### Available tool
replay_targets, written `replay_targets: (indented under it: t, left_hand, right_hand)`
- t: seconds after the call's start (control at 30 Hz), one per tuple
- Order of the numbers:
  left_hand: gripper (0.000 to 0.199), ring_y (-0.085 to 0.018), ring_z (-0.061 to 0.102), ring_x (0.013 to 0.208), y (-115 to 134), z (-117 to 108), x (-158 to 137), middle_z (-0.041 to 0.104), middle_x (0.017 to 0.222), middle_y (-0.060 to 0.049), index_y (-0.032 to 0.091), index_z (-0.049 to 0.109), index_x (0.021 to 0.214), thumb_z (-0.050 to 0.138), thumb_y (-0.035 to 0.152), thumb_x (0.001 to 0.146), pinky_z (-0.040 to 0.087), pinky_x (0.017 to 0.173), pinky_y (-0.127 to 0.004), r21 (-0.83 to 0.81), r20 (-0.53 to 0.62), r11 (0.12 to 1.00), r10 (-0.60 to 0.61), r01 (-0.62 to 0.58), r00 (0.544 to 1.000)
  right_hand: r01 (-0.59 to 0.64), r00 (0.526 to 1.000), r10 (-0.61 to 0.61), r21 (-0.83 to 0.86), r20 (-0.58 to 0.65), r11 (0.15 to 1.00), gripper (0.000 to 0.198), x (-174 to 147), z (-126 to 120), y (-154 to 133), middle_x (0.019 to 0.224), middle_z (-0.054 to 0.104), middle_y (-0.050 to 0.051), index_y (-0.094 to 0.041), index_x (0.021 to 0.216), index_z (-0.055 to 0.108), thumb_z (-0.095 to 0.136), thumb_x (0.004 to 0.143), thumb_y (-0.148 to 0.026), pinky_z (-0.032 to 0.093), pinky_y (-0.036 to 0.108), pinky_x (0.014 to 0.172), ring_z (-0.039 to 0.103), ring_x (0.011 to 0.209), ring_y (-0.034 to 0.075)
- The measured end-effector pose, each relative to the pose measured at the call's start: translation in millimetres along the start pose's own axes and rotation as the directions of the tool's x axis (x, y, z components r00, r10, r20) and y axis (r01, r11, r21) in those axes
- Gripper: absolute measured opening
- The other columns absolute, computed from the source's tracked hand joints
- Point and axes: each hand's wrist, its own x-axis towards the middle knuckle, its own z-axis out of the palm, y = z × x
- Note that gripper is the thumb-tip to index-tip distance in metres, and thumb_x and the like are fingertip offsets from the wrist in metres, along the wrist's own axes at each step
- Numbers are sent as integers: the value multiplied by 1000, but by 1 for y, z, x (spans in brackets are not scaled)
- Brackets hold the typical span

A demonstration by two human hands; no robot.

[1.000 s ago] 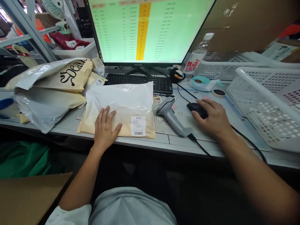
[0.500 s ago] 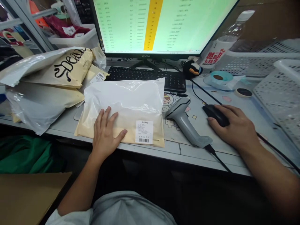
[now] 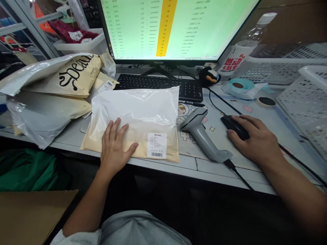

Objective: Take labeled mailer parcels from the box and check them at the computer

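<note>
My left hand point(image 3: 114, 146) lies flat, fingers spread, on a white and cream plastic mailing bag point(image 3: 138, 105) at the desk's front edge. A white label point(image 3: 156, 145) with a barcode is stuck near the bag's lower right corner. Over on the right, my right hand point(image 3: 255, 139) is wrapped round a black computer mouse point(image 3: 235, 127). Between the bag and the mouse lies a grey barcode scanner point(image 3: 204, 136), its cable running off the front edge. Behind the bag is a black keyboard point(image 3: 190, 89), partly covered by it.
Several more mailing bags point(image 3: 48, 109) are piled at the left. A monitor point(image 3: 138, 30) with a green table on screen stands at the back. To the right are a plastic bottle point(image 3: 237, 54), a tape roll point(image 3: 240, 86) and a white basket point(image 3: 304, 95). A cardboard box point(image 3: 33, 214) sits lower left.
The rows on the monitor have shifted. Both hands stay where they were, on the bag and the mouse; the whole view has tilted very slightly.
</note>
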Motion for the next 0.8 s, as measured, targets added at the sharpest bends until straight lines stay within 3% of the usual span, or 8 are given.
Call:
replay_targets:
  t: [0.2,0.4,0.8]
  left_hand:
    - [61,-35,23,156,1,-1,1,32,167,-11,24,45,150,61,50,97,28,124,-54,-4,4,1000,-3,4,1000]
    - [60,-34,22,156,1,-1,0,31,167,-11,24,45,149,60,51,98,28,124,-53,-7,12,1000,-11,11,1000]
    - [60,-34,23,156,1,-1,1,33,166,-11,25,45,149,60,50,98,28,124,-55,-7,7,1000,-17,17,1000]
  right_hand:
    - [-4,998,6,37,-57,999,55,0,0,0,141,59,14,-18,137,65,53,96,-51,46,43,113,57,130,30]
    - [-68,997,68,14,21,998,57,-1,-1,0,143,57,15,-19,140,63,52,96,-53,47,45,112,55,131,32]
    - [-81,996,81,16,24,997,57,0,-1,-1,143,58,13,-20,139,64,52,94,-53,48,46,111,56,131,32]
